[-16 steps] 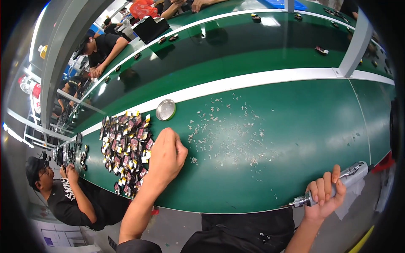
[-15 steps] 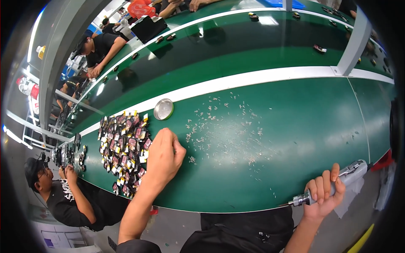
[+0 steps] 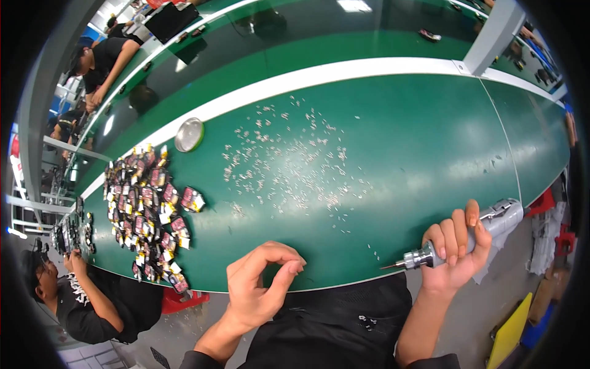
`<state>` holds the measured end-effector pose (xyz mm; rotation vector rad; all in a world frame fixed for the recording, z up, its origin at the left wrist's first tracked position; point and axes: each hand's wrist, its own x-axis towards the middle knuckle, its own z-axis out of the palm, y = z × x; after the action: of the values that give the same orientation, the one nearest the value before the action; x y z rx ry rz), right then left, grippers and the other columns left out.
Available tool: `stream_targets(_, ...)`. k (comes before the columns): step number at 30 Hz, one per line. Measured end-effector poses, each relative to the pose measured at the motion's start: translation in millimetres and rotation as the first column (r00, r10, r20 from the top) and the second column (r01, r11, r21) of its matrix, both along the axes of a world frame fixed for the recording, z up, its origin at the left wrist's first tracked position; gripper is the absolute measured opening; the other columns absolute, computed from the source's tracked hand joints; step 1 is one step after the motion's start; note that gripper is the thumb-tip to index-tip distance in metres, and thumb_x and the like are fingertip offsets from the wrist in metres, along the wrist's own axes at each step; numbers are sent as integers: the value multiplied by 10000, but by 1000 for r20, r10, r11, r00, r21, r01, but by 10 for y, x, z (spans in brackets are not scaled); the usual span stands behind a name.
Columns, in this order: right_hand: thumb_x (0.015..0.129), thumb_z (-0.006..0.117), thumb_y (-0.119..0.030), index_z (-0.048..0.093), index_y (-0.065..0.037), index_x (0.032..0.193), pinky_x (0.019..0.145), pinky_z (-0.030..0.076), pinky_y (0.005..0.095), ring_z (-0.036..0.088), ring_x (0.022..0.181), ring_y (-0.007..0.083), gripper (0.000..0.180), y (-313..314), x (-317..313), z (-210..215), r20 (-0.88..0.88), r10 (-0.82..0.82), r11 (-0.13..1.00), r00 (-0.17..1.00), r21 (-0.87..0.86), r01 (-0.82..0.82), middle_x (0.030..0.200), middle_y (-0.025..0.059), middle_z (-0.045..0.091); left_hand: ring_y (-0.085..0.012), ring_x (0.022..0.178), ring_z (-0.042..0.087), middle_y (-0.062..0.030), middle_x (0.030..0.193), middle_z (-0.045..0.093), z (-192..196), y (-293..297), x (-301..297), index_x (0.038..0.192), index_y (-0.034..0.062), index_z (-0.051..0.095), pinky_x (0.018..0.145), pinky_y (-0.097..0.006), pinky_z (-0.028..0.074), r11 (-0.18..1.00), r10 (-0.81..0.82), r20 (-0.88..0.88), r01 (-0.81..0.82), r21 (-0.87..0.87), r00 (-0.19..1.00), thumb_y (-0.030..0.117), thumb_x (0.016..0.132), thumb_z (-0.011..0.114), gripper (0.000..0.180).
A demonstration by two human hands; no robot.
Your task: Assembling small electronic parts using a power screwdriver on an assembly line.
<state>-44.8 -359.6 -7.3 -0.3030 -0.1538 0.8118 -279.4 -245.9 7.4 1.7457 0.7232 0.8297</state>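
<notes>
Screwdriver [image 3: 473, 237], a powered pen-shaped one with a silvery barrel and thin bit, sits in the right hand [image 3: 456, 246] at about 4 o'clock, just off the near edge of the green desk [image 3: 418, 147]. It looks stiff and fairly weighty for its size, best held around the mid-barrel, as it is now, with fingers wrapped tight and the bit pointing toward 9 o'clock. The left hand [image 3: 261, 289] hovers at 6 o'clock over the desk's edge, thumb and forefinger curled into a near pinch; whether a tiny screw lies between them I cannot tell. Small light screws [image 3: 289, 160] lie scattered at centre, likely slippery to pick. Dark little parts [image 3: 147, 209] are heaped at 9 o'clock, beside a round metal dish [image 3: 188, 134].
</notes>
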Motion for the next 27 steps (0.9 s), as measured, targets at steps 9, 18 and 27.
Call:
stream_targets(9, 921, 430, -178, 449, -64, 926, 496, 391, 329, 398, 421, 140, 116, -79, -225, 181, 29, 73, 994, 997, 83, -75, 552, 16, 407, -176, 656, 623, -107, 742, 644, -204, -256, 210, 854, -44, 576, 597, -267, 505, 974, -143, 88, 156, -165, 986, -102, 866, 580, 59)
stream_targets(18, 934, 406, -165, 423, -55, 944, 540, 391, 330, 424, 447, 152, 111, -167, -278, 318, 11, 5, 986, 1000, 169, -7, 595, 39, 436, -217, 711, 659, -144, 780, 672, -197, -371, 265, 872, -69, 631, 621, -290, 536, 935, -227, 202, 272, -229, 953, -86, 794, 687, 97)
stream_targets(27, 945, 454, -147, 406, -60, 902, 481, 364, 288, 391, 415, 98, 109, -61, -393, 353, -4, -59, 993, 998, 98, 59, 553, -6, 384, -203, 664, 596, -142, 728, 609, -172, -480, 317, 869, -56, 535, 647, -324, 525, 695, -92, 496, 412, -589, 864, 37, 961, 524, 131)
